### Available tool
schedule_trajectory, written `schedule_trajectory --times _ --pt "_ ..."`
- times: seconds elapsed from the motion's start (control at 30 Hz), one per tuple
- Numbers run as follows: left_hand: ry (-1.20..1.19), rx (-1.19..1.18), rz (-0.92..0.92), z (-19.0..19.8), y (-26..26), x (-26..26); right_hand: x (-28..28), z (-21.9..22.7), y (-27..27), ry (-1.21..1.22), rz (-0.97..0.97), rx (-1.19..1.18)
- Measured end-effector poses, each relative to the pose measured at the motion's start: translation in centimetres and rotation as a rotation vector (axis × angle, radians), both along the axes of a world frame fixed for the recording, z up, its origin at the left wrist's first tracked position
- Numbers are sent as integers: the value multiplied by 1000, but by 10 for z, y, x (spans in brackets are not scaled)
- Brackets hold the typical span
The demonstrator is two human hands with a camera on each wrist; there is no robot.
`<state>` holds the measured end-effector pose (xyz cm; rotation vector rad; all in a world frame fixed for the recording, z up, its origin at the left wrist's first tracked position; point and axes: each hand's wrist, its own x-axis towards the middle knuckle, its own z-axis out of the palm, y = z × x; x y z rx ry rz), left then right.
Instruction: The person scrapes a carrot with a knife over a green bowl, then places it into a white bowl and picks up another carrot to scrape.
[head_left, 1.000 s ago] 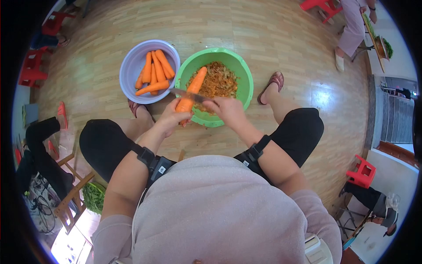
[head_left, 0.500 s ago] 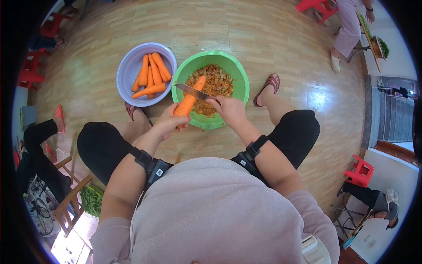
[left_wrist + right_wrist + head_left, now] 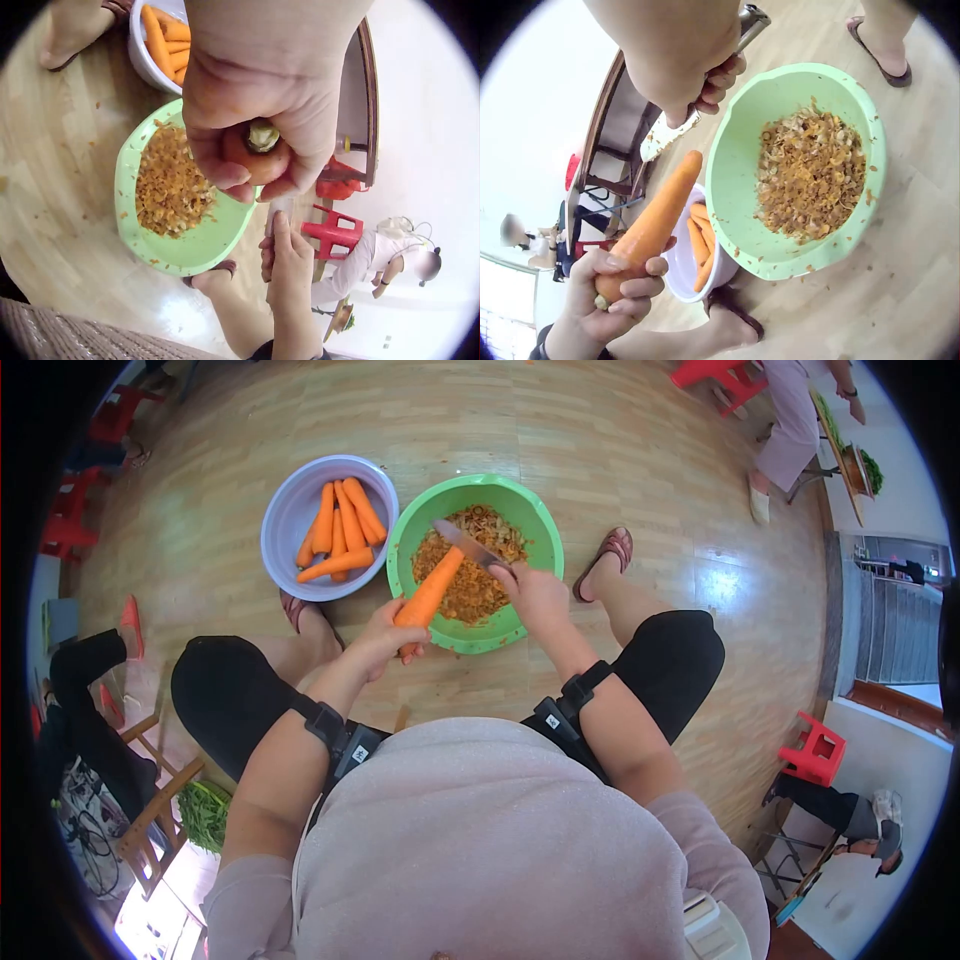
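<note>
The left hand (image 3: 378,638) grips a carrot (image 3: 430,595) by its thick stem end, the tip slanting up over the green basin (image 3: 546,540). In the left wrist view the stem end (image 3: 262,136) shows between thumb and fingers. A knife (image 3: 468,544) is held by its handle in the right hand (image 3: 538,600), its blade just beyond the carrot's tip in the head view. The right wrist view shows a gap between the blade (image 3: 664,135) and the carrot (image 3: 660,221). Orange and pale shavings (image 3: 810,176) lie in the basin.
A lilac basin (image 3: 275,520) with several carrots (image 3: 338,565) stands on the floor beside the green one. Sandalled feet (image 3: 612,560) flank the basins. Red stools (image 3: 815,750) and other people are around the room's edges.
The knife has moved off the carrot's side toward and past its tip, with the right hand shifting to the right. The left hand still grips the carrot. The head view has shifted slightly.
</note>
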<state>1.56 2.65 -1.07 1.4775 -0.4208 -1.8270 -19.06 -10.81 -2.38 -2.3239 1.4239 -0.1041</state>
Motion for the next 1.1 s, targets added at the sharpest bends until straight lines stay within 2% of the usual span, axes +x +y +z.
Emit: schedule_trajectory --times 0.13,0.17,0.2,0.33,0.4,0.43,0.5,0.53,0.6,0.7,0.73,0.8,0.87,0.93,1.0,1.1 --pt "63 -30 -5 5 -1 0 -5 -9 1 -9 -5 16" --pt "65 -30 -8 5 0 0 -11 -14 -6 72 -46 44" --pt "27 -43 -45 5 1 0 -14 -16 -10 152 -84 71" --pt "-47 -73 -69 1 0 -2 -11 -11 -9 135 -120 33" --pt "-50 -54 -43 -5 0 -1 0 1 0 -100 -43 -17" --pt "-59 -43 -35 -7 0 -1 4 1 3 -98 -33 -15" --pt "-69 -48 -16 -5 0 -1 12 6 10 -276 89 147" --pt "-78 -53 -6 -4 0 -1 16 10 14 -275 91 146" --pt "-93 -37 -25 -8 -1 0 21 21 24 -219 270 260" --pt "-113 -19 -51 -12 0 0 24 25 36 -162 325 258" --pt "-122 -22 -57 -12 0 0 25 23 37 -161 324 260" --pt "-144 -39 -24 -6 1 -2 24 18 35 -240 341 83" --pt "-168 -62 6 -6 0 -3 20 10 27 -190 286 99" --pt "-94 -61 50 -10 0 -1 15 3 17 -143 229 114" --pt "-126 -59 5 -5 0 -4 11 4 10 -94 139 101" --pt "-160 -64 -18 -11 0 -3 12 15 19 -173 199 122"
